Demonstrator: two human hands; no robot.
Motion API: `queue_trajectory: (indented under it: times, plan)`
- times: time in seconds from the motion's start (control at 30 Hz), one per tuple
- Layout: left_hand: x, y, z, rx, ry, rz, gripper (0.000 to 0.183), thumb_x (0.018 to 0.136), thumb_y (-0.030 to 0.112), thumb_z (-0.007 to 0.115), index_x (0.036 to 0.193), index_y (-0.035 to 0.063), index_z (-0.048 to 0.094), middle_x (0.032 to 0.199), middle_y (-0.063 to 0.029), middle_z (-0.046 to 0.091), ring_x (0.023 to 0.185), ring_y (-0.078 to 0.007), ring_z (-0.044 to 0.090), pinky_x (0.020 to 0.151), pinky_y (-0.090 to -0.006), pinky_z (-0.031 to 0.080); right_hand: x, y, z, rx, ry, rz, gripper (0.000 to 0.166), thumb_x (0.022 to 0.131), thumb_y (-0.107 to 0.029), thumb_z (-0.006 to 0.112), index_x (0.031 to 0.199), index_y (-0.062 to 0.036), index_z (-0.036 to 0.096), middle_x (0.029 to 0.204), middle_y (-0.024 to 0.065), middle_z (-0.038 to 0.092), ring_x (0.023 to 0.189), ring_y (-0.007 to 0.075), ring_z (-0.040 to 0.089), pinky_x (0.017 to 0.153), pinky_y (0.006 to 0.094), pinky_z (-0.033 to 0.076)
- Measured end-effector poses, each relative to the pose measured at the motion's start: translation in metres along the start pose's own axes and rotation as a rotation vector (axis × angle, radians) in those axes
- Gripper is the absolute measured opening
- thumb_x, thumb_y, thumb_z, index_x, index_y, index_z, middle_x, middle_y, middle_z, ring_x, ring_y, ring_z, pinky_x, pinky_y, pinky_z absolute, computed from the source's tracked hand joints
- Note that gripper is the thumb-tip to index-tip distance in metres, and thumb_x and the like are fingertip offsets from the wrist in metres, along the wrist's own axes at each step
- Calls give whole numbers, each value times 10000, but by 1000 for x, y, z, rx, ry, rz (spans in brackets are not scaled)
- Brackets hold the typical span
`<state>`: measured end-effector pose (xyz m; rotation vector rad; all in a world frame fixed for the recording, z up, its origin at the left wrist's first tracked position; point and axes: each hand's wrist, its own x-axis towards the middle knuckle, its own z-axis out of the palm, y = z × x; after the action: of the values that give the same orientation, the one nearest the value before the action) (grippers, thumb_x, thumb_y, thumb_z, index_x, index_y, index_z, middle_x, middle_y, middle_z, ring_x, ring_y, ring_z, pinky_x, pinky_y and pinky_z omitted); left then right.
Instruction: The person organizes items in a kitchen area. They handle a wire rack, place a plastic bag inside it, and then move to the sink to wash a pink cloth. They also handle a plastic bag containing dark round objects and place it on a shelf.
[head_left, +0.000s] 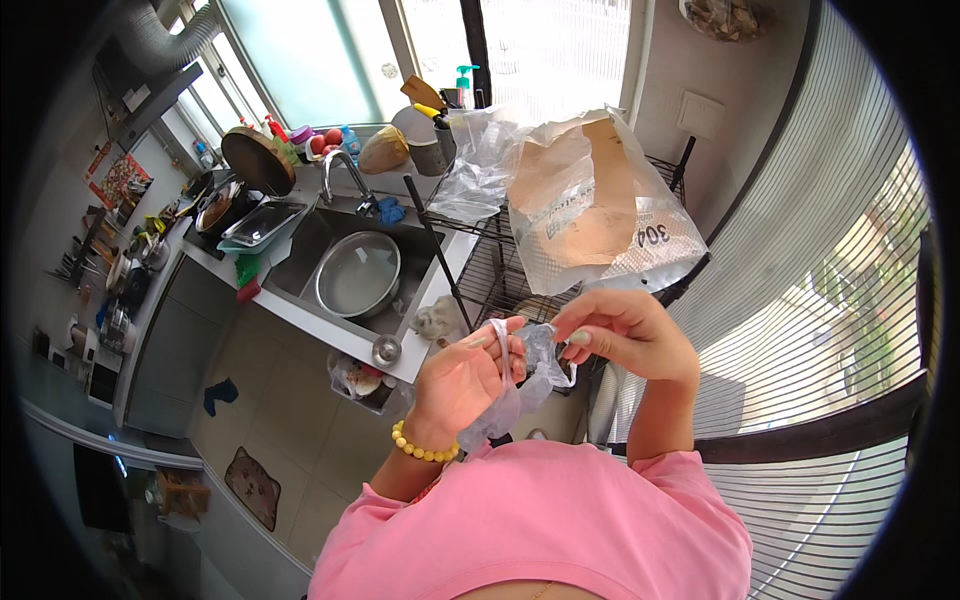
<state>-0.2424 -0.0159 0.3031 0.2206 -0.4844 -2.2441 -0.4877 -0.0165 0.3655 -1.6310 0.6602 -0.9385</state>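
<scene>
My left hand, palm up with a yellow bead bracelet at the wrist, has a handle of a thin translucent plastic bag looped over its fingers. To its right, my right hand pinches the edge of the bag between thumb and forefinger. The bag hangs between both hands, close to my pink shirt; what lies inside it cannot be told. Beyond my hands, a large clear plastic bag with cardboard lies on a black wire rack, beside a crumpled clear plastic bag.
A steel sink holds a metal basin of water at the left, under a faucet. A steel cup stands on the counter's corner. On the tiled floor lie a blue cloth and a cat-shaped mat. Ribbed glass panels stand at the right.
</scene>
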Motion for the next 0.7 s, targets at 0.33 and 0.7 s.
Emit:
queue_trajectory:
  times: [0.33,0.7]
  plan:
    - [-37,24,-18,-49,14,45,595,850,206,554,1338,-80,370,1100,-145,561,975,-238,538,912,-350,420,123,-5,-14,-1002,538,-87,267,865,-120,652,1100,2,615,1065,143,653,946,248,650,784,330,529]
    - [-69,57,-37,-104,11,-22,578,856,182,563,1342,-65,371,1087,-142,558,992,-223,529,922,-337,417,203,81,8,-2063,134,-121,445,822,-118,587,1266,-100,558,1267,148,573,1325,346,395,1163,478,153]
